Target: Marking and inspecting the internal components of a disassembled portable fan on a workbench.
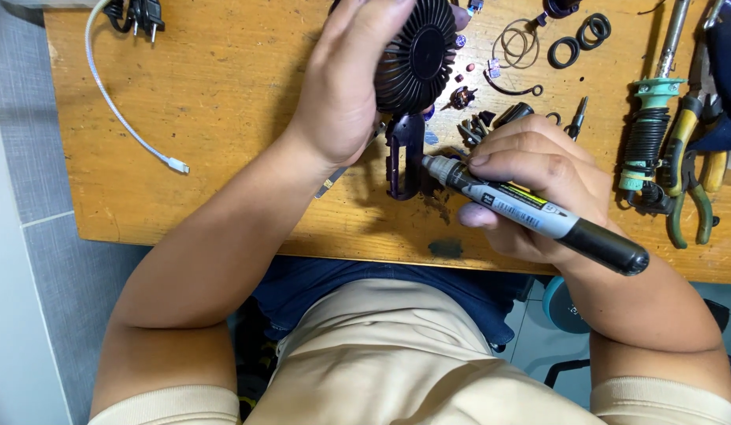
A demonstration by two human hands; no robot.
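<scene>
Black plastic fills my left hand (346, 94): I've got the small handheld fan (417, 55) by its round ribbed head, fingers wrapped over the top of it, the dark handle (405, 157) hanging down toward me onto the bench (208, 110). My right hand (539, 169) is closed round a grey marker pen (531, 211), tip pressed right at the side of that handle. By my reckoning this is mid-job: the fan looks opened up, with little screws and clips (469, 126) loose just beside it, black rubber rings (578, 39) and a wire ring (516, 43) at the far side, nothing back together yet. Pliers (688, 181) and a green-collared tool (653, 118) lie at the right, a white cable (114, 102) at the left. Worn orange wood, ink-smudged near the edge; grey tiled floor (35, 157) below.
</scene>
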